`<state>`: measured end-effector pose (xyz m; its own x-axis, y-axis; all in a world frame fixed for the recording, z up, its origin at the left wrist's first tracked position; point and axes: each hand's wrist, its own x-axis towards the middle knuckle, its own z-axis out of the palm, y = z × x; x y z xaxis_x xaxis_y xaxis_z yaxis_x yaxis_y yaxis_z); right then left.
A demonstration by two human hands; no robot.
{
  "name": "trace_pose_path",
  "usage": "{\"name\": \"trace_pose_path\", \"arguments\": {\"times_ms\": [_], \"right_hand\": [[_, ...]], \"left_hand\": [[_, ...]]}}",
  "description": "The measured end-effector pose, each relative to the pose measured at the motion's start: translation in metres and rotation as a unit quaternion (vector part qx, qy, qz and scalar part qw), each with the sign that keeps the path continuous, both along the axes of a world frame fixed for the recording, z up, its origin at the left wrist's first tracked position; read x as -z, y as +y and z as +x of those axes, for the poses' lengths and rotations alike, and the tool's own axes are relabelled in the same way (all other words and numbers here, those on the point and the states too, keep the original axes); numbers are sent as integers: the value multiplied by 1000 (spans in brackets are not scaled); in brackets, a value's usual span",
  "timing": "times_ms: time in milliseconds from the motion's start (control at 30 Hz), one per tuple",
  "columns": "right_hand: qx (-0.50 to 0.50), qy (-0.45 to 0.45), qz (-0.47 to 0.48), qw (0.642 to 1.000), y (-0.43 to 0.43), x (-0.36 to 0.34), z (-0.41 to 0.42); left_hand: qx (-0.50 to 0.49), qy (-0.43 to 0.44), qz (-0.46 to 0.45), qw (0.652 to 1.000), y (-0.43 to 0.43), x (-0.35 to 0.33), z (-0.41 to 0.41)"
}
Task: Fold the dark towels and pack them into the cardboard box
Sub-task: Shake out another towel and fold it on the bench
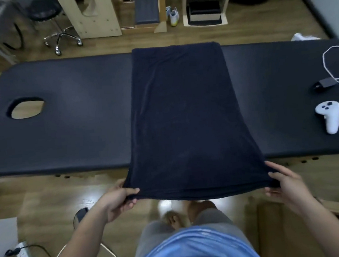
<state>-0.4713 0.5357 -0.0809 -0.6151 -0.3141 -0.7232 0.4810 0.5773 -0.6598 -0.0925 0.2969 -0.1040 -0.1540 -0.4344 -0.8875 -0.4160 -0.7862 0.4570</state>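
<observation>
Blue shirt (194, 248); left hand (117, 201) and right hand (284, 184), each grip clamped on the plush rectangular dark towel (184, 117).

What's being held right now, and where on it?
The dark towel: left hand and right hand each pinch a near corner, off the table's edge.

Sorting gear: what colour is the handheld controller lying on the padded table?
The handheld controller is white with dark buttons; head view.
</observation>
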Motion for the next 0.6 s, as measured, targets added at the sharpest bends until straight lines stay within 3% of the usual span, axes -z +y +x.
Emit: {"name": "trace_pose_path", "arguments": {"times_ms": [200, 367, 600], "right_hand": [[-10, -7, -107, 994, -57, -55, -39], [-47, -62, -141, 987, -143, -60, -100], [-104, -87, -103, 985, -245, -11, -174]], "left_hand": [[-151, 152, -25, 976, -57, -55, -25], [-244, 207, -5, 947, -130, -69, -77], [-221, 224, -62, 947, -213, -42, -137]]}}
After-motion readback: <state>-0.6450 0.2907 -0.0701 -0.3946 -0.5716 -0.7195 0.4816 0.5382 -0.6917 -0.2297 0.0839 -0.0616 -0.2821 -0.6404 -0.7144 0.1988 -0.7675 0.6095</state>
